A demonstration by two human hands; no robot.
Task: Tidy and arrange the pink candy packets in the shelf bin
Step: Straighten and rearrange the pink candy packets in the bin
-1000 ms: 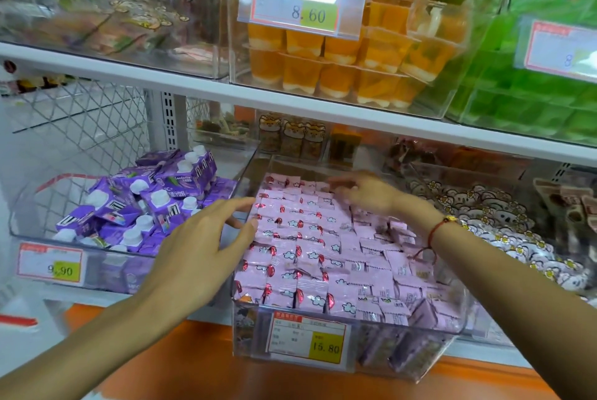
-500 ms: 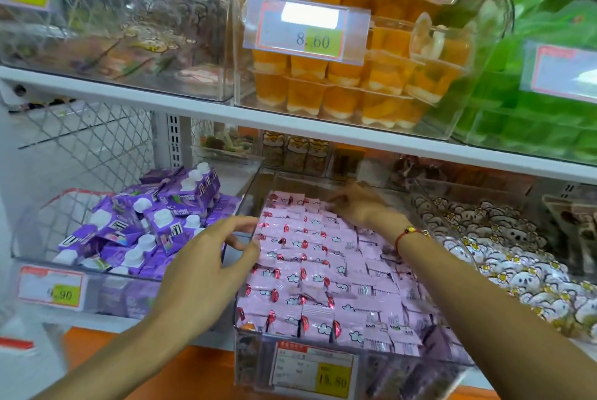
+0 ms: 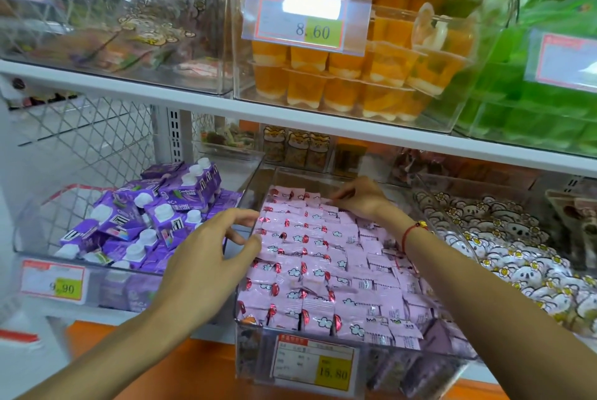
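Rows of pink candy packets (image 3: 310, 257) fill a clear plastic shelf bin (image 3: 255, 354) at the centre of the lower shelf, with a 15.80 price tag on its front. My left hand (image 3: 206, 257) rests at the bin's left wall, fingers spread and curled, thumb touching the left edge of the packets, holding nothing. My right hand (image 3: 358, 197) reaches to the far end of the bin, fingertips pressed on the back row of packets. A red bracelet circles its wrist. Whether those fingers pinch a packet is hidden.
A bin of purple drink cartons (image 3: 151, 222) stands to the left, a bin of white koala sweets (image 3: 504, 244) to the right. The white shelf board (image 3: 193, 109) above carries orange jelly cups (image 3: 355, 76) and green packs (image 3: 533, 102), leaving low headroom over the bin.
The view has tilted and drawn closer to the shelf. My right hand stays at the back row; my left hand has shifted slightly along the bin's left wall.
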